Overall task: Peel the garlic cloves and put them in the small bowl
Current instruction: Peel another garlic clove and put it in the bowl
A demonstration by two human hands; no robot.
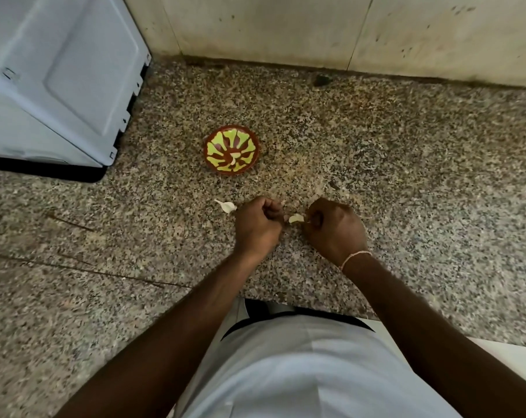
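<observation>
Far left, a pale grey appliance (pixel 56 76) parked on the speckled stone tabletop (pixel 406 152), against a stained wall (pixel 255 25). Right of it, toward the middle and farther off than the hands, a small bowl (pixel 231 150) painted red and yellow-green, with what looks like one peeled clove (pixel 233 161) lying pale on its bottom. Nearer, and just left of the hands, a loose clove (pixel 226 206) resting on the stone with its papery tail intact, apparently unpeeled. Next, the left hand (pixel 257 229), clenched, knuckles up; hard to say what sits in its grip, though a scrap of skin or the end of the clove seems pinched at the fingertips. Between the two hands, a pale clove (pixel 296 219), part bare by the look of it. Then the right hand (pixel 334 229), thin thread band at the wrist, fingers curled and pinching that clove on its right side. Judged from this: peeling in mid-course, one clove likely finished and in the bowl, one in work, at least one more waiting on the left. Left to do: strip the held clove, drop it in the bowl, take up the loose one. Any further cloves hidden under the hands: impossible to tell.
</observation>
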